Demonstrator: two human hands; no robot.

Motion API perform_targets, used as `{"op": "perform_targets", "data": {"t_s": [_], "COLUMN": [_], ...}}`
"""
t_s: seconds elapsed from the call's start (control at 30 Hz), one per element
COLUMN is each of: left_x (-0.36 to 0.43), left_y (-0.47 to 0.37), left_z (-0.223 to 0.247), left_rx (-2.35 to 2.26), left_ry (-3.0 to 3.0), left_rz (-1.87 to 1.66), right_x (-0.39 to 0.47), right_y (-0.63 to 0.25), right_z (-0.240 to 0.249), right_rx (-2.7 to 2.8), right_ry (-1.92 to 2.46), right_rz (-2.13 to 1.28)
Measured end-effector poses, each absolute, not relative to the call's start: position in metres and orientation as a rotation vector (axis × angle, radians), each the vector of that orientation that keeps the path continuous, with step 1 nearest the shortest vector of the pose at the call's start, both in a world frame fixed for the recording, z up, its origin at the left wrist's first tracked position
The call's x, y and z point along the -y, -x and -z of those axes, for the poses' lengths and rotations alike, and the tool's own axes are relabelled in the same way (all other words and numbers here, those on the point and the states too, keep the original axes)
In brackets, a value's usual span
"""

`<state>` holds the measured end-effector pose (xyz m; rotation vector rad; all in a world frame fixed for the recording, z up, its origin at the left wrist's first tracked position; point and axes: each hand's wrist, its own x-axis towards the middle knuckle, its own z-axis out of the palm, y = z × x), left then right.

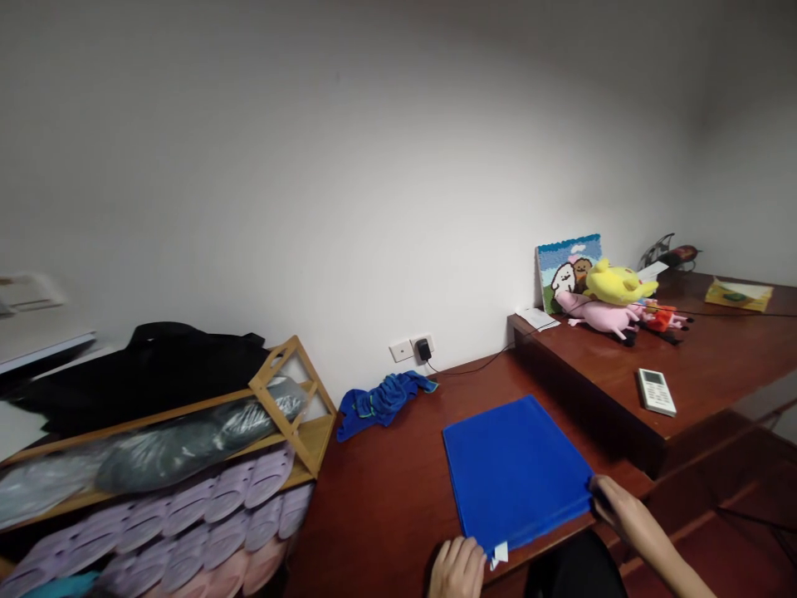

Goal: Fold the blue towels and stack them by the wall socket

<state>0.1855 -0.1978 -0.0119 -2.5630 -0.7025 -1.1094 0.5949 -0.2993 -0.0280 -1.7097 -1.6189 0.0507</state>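
A flat blue fabric square [514, 473], layered like something folded, lies on the reddish-brown desk. A small white tag [499, 554] sticks out of its near edge. At the near left corner, my left hand [458, 568] has its fingers curled over the fabric, with the thumb hidden. My right hand [613, 503] pinches the near right corner, close to the desk's front edge. The fabric lies between both hands, and its far corners rest on the desk.
Behind lies a crumpled blue cloth [386, 399], near a black plug [424, 350] in the wall. The raised desk [722, 357] at right carries plush toys [607, 311], a white remote [656, 392] and a tissue pack [739, 294]. A wooden rack [315, 440] with lilac clogs stands left.
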Motion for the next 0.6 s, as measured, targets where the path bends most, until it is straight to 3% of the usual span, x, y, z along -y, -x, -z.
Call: {"op": "perform_targets", "data": {"t_s": [0.2,0.43,0.6], "left_x": [0.201,0.198,0.188], "left_y": [-0.187,-0.184,-0.179], "left_z": [0.006,0.013,0.026], "left_rx": [0.774,0.809,0.826], "left_ry": [2.617,2.679,2.703], "left_rz": [1.065,1.054,1.037], "right_x": [0.303,0.301,0.311], "right_y": [-0.596,-0.593,-0.581], "right_z": [0.026,0.024,0.034], "right_rx": [1.704,1.771,1.630], "right_ry": [1.690,1.797,1.879], "right_rz": [-0.019,0.247,0.175]}}
